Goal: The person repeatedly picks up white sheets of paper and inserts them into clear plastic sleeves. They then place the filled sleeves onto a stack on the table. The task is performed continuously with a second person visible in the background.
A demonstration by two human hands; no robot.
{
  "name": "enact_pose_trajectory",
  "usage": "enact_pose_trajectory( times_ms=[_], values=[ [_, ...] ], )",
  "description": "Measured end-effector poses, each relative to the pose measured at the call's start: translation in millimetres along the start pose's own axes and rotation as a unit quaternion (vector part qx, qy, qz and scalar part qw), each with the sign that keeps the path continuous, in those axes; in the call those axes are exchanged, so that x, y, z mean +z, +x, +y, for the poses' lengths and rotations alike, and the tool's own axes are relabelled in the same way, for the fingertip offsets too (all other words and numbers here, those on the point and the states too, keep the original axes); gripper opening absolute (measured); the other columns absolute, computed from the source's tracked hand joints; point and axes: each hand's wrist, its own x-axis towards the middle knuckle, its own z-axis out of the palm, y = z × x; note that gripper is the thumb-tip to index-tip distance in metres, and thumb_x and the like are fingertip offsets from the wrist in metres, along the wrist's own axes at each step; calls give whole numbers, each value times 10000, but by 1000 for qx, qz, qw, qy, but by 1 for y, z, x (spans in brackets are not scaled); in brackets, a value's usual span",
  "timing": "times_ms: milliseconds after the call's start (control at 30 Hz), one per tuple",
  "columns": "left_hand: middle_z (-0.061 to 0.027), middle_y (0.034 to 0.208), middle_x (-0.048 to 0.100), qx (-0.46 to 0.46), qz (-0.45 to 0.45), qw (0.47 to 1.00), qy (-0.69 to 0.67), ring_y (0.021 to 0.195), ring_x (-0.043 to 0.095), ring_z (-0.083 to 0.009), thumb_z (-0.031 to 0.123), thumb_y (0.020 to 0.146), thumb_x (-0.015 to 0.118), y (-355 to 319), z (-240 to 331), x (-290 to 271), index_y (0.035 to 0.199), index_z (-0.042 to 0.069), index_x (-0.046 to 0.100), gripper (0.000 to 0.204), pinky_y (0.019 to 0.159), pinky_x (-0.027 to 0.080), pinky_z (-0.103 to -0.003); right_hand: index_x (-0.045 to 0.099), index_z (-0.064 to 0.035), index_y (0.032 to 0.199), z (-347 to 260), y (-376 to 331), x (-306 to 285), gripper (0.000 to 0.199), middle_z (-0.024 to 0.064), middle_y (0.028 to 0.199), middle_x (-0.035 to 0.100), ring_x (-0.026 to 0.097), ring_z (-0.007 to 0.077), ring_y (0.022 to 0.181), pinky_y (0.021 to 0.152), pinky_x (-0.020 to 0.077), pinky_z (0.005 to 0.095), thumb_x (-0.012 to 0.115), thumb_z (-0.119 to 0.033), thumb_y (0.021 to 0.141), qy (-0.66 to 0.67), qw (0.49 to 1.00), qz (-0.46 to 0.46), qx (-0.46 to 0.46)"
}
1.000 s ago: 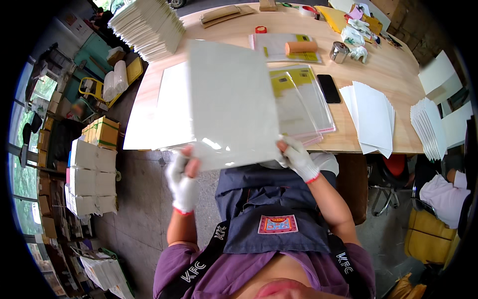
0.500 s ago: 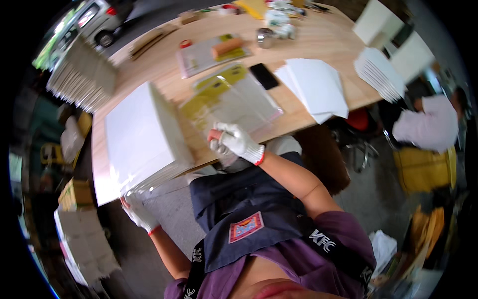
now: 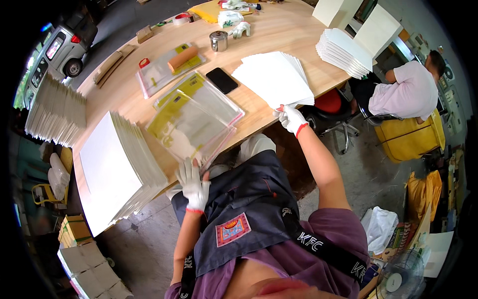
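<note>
My left hand, in a white glove with a bare-looking thumb tip, is open with fingers spread at the near edge of a clear plastic bag. Several such bags with yellow-green print lie overlapped at the table's front edge. My right hand, gloved too, pinches the near corner of a white sheet in a fanned stack. How many sheets are between the fingers I cannot tell. Left of the bags stands a tall stack of packed white sheets.
A black phone lies between bags and sheets. Farther back are an orange-brown roll on more bags, a metal cup and loose gloves. More stacks stand at the left and right. A person sits at the right.
My right hand has moved right from above the bags to the white sheets' corner. My left hand has left the tall stack's near corner for the bags' edge. The view has shifted.
</note>
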Motion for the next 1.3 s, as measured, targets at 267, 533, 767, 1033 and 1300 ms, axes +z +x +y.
enact_pose_trajectory(
  times_ms=[267, 533, 767, 1033, 1300],
  values=[
    [-144, 1314, 503, 66, -83, 987, 123, 1213, 441, -353, 390, 802, 632, 112, -27, 36, 1267, 121, 532, 546, 1056, 305, -521, 579, -113, 970, 2, 1, -6, 87, 19, 773, 636, 453, 19, 477, 364, 317, 164, 535, -186, 956, 72, 997, -9, -28],
    [-63, 1075, 570, -29, -187, 974, 122, 1011, 572, -293, 190, 726, 676, 115, -21, 16, 1089, 160, 559, 382, 858, 483, -429, 545, -101, 921, 45, -38, -44, 268, 53, 644, 556, 438, 126, 388, 315, 282, 252, 537, -366, 962, 126, 991, -4, 34],
    [-55, 1070, 581, -76, -135, 988, 26, 995, 576, -295, 81, 713, 596, 111, -41, 20, 1020, 153, 599, 315, 822, 500, -425, 497, -54, 1101, 13, -76, -51, 187, 102, 804, 613, 531, 157, 436, 302, 332, 266, 512, -130, 930, 78, 965, -48, -244],
    [-49, 1111, 585, -66, -74, 989, -114, 1049, 550, -295, 15, 687, 593, 90, -53, 22, 1041, 119, 602, 369, 855, 478, -392, 431, 72, 1327, 41, -147, -13, 565, 167, 1235, 578, 592, 253, 1095, 963, 466, 350, 542, -204, 846, -2, 968, -250, -16],
    [-49, 967, 595, -82, -63, 989, -104, 894, 589, -277, 18, 724, 553, 102, -51, 11, 993, 147, 650, 314, 762, 489, -366, 461, 3, 1282, 99, -135, 2, 418, 131, 1192, 586, 621, 236, 1042, 856, 541, 354, 533, -113, 887, 119, 985, -125, -2]
  ],
)
